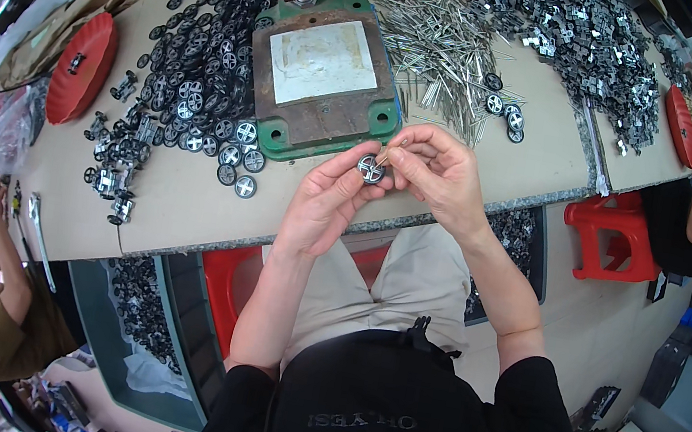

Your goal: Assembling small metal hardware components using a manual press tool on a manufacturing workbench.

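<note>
Close to the table's front edge, my left hand (329,200) pinches a small black toy wheel (370,169) with silver spokes. My right hand (441,177) meets it there, thumb and fingertips closed on a thin metal axle pin (385,157) whose end is at the wheel. Whether the pin sits inside the hub cannot be made out. Just beyond both hands stands a press with a green base (284,150) and a white pad (323,61) on its plate. Loose wheels (205,79) are heaped left of the press, and metal pins (443,47) lie piled to its right.
Assembled wheel-and-axle sets (115,173) lie at the left, near a red dish (83,69). Small black metal parts (602,62) cover the far right, by another red dish (681,127). A red stool (615,238) stands at right. Other people work at both sides. A green bin (167,395) sits below.
</note>
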`<state>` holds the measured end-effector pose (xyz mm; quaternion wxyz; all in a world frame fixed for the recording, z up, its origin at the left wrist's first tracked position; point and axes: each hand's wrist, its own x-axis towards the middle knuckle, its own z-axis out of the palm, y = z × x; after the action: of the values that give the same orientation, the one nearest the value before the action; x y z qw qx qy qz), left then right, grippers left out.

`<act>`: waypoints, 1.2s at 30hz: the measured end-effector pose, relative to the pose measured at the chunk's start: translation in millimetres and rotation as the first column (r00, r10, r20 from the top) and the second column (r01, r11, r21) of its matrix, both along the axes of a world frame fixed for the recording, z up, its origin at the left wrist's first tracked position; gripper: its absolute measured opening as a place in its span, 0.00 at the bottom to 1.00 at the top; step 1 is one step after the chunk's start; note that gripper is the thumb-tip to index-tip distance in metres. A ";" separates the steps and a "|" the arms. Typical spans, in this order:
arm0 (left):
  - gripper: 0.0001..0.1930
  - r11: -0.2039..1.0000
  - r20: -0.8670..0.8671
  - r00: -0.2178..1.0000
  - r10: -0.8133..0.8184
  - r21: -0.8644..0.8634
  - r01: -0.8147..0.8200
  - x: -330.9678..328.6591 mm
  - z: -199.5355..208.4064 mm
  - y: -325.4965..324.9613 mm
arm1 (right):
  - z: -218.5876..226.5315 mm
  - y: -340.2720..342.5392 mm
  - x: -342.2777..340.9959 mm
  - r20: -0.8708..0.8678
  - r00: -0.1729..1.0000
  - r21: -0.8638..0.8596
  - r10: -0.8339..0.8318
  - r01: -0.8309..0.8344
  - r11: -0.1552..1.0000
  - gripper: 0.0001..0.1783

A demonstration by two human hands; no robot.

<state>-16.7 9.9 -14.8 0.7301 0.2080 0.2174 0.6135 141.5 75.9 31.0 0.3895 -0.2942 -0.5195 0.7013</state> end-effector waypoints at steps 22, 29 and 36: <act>0.17 1.000 0.008 1.000 0.011 -0.009 -0.011 3.0 4.5 3.3 | 2.5 -9.4 7.3 0.133 0.986 0.317 -0.099 0.052 0.947 0.07; 0.18 0.997 -0.058 0.998 -0.020 -0.070 0.016 -0.1 3.5 3.6 | 14.0 87.0 73.4 0.609 0.550 0.603 -0.571 0.146 0.784 0.10; 0.17 0.998 -0.032 0.999 -0.015 -0.059 0.013 1.1 2.4 5.9 | -0.4 122.0 85.6 0.748 0.218 0.648 -0.627 -0.035 0.761 0.12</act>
<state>-15.7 15.8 -12.4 0.7363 0.1981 0.2458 0.5985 227.1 198.0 30.6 0.2015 -0.6257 -0.7452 0.1124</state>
